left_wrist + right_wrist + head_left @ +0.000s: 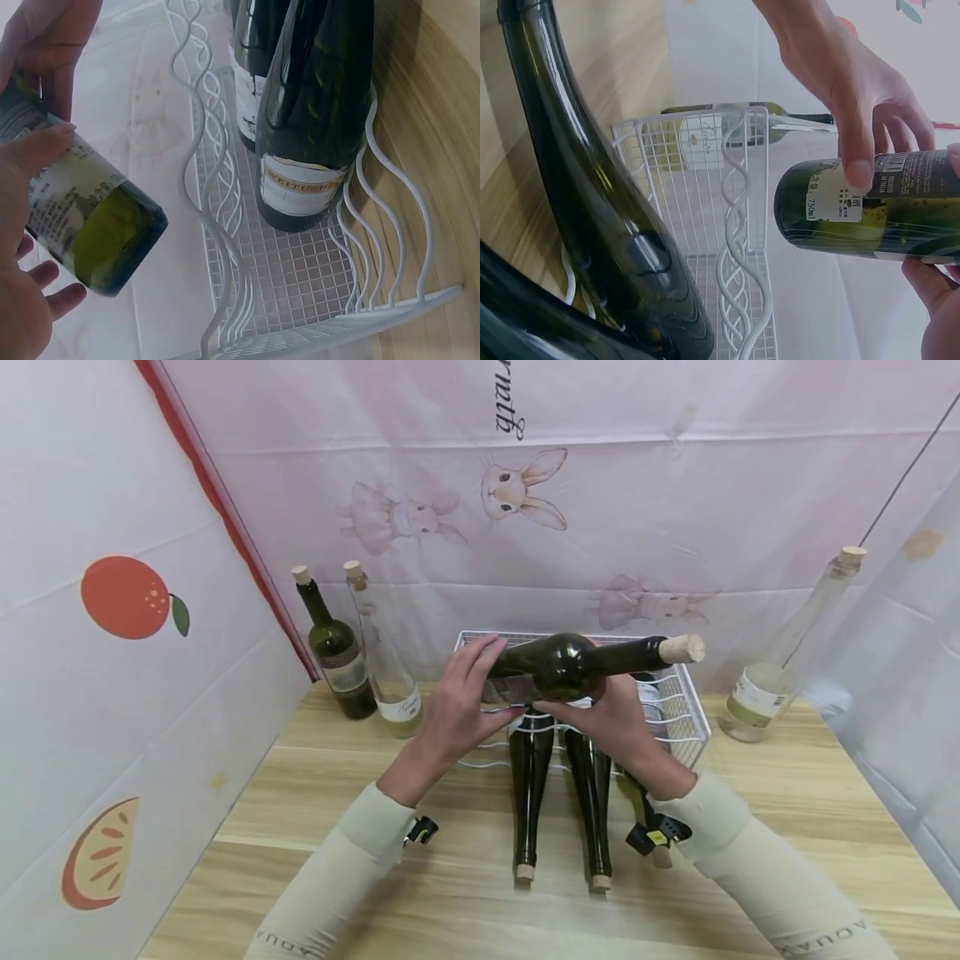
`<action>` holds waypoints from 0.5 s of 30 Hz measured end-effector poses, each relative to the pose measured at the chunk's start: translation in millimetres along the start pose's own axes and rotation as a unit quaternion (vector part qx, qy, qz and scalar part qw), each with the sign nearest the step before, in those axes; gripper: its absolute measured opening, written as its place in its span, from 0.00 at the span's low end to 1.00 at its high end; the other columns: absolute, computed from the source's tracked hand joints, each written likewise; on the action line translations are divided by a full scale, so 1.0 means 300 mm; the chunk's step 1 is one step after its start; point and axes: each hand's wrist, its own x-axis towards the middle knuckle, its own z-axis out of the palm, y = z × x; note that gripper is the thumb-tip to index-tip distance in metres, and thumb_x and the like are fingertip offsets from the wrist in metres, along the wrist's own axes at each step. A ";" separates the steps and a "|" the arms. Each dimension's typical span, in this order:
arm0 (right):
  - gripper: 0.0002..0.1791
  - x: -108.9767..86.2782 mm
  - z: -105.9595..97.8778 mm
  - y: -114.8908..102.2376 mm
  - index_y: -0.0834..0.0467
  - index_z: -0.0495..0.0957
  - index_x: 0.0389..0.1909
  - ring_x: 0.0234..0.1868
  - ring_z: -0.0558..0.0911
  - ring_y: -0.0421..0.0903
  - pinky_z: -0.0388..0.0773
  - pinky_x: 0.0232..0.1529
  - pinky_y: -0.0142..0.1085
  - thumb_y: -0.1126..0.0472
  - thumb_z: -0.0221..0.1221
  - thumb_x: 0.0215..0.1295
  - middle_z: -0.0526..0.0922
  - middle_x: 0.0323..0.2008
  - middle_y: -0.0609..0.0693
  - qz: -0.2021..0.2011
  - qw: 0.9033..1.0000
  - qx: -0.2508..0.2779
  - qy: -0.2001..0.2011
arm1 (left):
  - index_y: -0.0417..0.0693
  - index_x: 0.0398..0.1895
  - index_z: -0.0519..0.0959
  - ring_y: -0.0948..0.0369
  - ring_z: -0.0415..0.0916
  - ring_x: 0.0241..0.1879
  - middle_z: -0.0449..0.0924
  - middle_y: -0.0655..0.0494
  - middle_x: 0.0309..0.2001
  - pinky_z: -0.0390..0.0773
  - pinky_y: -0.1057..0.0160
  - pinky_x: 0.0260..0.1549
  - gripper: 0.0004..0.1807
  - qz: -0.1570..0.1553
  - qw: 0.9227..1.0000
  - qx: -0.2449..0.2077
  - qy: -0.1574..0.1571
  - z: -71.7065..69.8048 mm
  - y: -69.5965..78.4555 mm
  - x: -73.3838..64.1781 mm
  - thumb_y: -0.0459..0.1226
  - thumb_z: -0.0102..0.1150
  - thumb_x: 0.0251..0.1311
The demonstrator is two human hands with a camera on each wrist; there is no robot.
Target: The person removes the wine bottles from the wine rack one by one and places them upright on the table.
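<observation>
A corked dark green wine bottle (pixel 566 664) lies level between both hands above the white wire rack (pixel 696 714), its cork pointing right. My left hand (pixel 453 697) grips the base end, fingers over the top and thumb below. Under the shoulder, my right hand (pixel 618 722) holds the body, with its thumb along the near side. White print shows on the label (pixel 836 196) in the right wrist view. Directly below, two dark bottles (pixel 531 793) (pixel 592 802) lie in the rack, corked necks toward me. A third bottle (pixel 662 857) is mostly hidden by the right forearm.
Left of the rack stand a green corked bottle (pixel 333 639) and a clear corked bottle (pixel 384 643). Another clear bottle (pixel 787 647) stands at the right. A printed pink curtain (pixel 420 435) hangs behind the wooden table (pixel 300 802). Wavy wires (pixel 202 150) cross the rack.
</observation>
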 end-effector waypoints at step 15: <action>0.45 -0.008 0.004 -0.002 0.59 0.71 0.68 0.56 0.83 0.33 0.86 0.50 0.28 0.73 0.78 0.47 0.81 0.61 0.57 0.000 1.000 -0.007 -0.003 | 0.45 0.74 0.67 0.50 0.75 0.67 0.76 0.46 0.67 0.78 0.54 0.68 0.50 0.012 1.000 0.008 0.005 -0.001 0.013 0.007 0.46 0.83 0.48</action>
